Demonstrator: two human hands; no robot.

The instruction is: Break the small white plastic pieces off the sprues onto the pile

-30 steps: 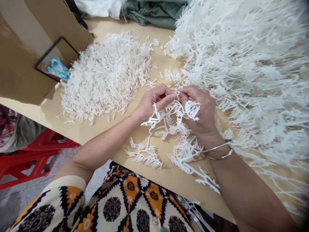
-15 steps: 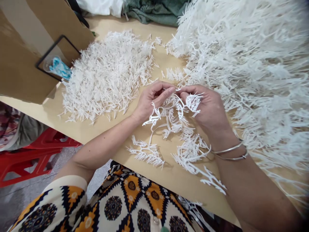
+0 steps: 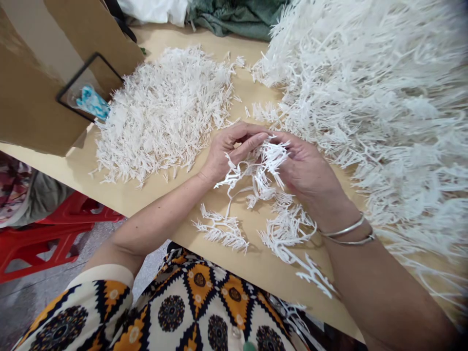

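My left hand (image 3: 234,148) is closed in a pinch on a white branching plastic sprig (image 3: 268,168), its thumb and forefinger pointing right. Right beside it, fingertips touching or nearly so, my right hand (image 3: 307,163) also grips the sprig, with its fingertips partly hidden. Frilly white twigs hang below both hands. On the table under them lie a loose white sprig (image 3: 223,229) at the left and a longer one (image 3: 288,239) near my right wrist; whether these join the held piece I cannot tell.
A heap of short white pieces (image 3: 164,112) lies at the left, and a taller pile of long white sprigs (image 3: 387,122) fills the right. A cardboard box (image 3: 40,87) stands at the far left beside a black wire frame (image 3: 69,85). A red stool (image 3: 44,239) is below the table edge.
My right hand has moved slightly left and closer to my left hand. The held white twigs have shifted and bunched between the hands. The long sprig by my right wrist moved slightly left.
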